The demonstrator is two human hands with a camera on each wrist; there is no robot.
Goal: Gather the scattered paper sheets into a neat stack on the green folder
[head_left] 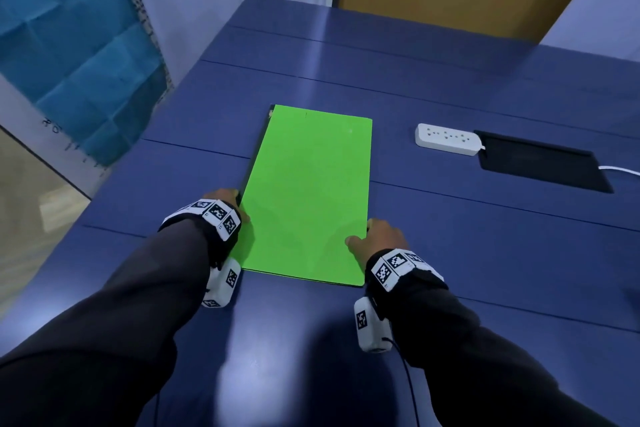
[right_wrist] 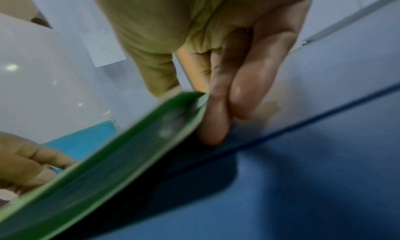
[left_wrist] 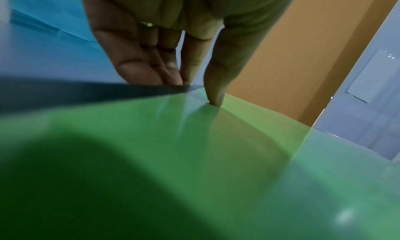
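Note:
The green folder [head_left: 308, 191] lies lengthwise in the middle of the blue table [head_left: 467, 253], with no paper sheets showing on it or around it. My left hand [head_left: 228, 195] grips its left edge near the front; in the left wrist view the thumb [left_wrist: 216, 89] presses the green folder [left_wrist: 194, 158] from above and the fingers go under the edge. My right hand [head_left: 377, 236] pinches the right edge. In the right wrist view its fingers [right_wrist: 216, 127] sit under the green folder [right_wrist: 108, 166], whose edge is raised off the table.
A white power strip [head_left: 448, 139] lies to the right of the folder, beside a black rectangular pad [head_left: 543, 163] with a white cable [head_left: 620, 170]. The table's left edge runs close to my left arm. A teal sheet [head_left: 69, 45] hangs beyond that edge.

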